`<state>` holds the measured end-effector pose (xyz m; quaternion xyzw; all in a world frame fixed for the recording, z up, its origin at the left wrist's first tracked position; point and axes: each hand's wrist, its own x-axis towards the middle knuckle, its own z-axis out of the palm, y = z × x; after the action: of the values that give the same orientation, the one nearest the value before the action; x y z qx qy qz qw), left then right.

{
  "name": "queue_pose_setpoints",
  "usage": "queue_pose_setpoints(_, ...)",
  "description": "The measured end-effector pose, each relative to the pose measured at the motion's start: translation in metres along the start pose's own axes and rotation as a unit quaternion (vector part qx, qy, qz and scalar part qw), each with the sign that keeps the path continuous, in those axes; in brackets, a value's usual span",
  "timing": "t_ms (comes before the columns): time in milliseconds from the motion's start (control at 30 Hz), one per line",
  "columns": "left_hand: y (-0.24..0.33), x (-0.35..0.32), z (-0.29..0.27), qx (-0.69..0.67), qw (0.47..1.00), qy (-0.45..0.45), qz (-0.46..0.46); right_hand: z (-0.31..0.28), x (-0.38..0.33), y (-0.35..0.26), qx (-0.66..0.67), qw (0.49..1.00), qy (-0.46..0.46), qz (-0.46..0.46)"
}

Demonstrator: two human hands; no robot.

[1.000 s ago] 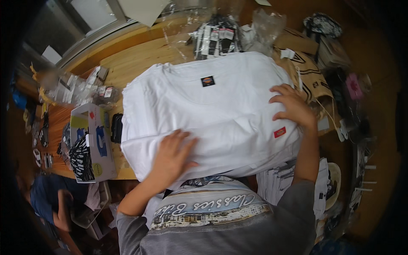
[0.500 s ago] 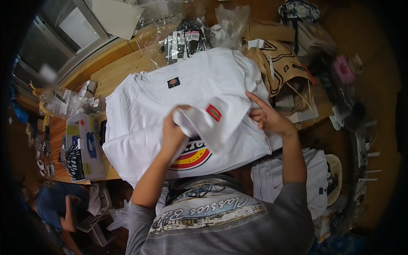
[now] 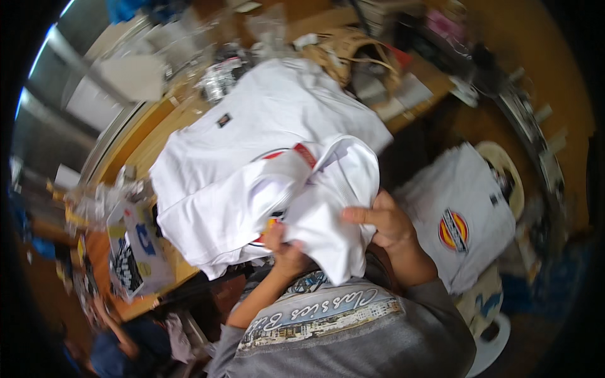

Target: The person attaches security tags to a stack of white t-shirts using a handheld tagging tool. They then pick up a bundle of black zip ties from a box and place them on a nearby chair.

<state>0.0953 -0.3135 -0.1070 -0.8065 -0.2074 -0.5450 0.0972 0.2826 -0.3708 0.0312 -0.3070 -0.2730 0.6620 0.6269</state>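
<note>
A white T-shirt (image 3: pixel 233 208) with a small red label (image 3: pixel 305 155) and a partly hidden round print lies over the wooden table. Part of its cloth is lifted and bunched toward my chest. My right hand (image 3: pixel 387 223) grips this raised cloth, thumb on top and fingers behind it. At the cloth's lower left edge, my left hand (image 3: pixel 287 255) has curled fingers closed against the fabric near the print. Another dark neck label (image 3: pixel 224 120) shows on the white cloth farther back. Folds hide how many shirts lie there.
A white box (image 3: pixel 142 252) with dark striped items stands at the table's left. Farther back are clear plastic bags (image 3: pixel 268 31) and a brown paper bag (image 3: pixel 334 53). White printed shirts (image 3: pixel 469 220) lie to the right. Another person (image 3: pixel 129 346) is at lower left.
My hands have moved down toward my body, drawing the shirt's cloth nearer and bunching it. The right hand went from spread fingers to gripping cloth. The view has turned to the right.
</note>
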Motion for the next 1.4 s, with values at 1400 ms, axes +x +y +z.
queue_pose_setpoints(1400, 0.232, -0.014, 0.362, -0.182, 0.759, -0.603, 0.165, -0.372, -0.495, 0.049, -0.300, 0.551, 0.730, 0.270)
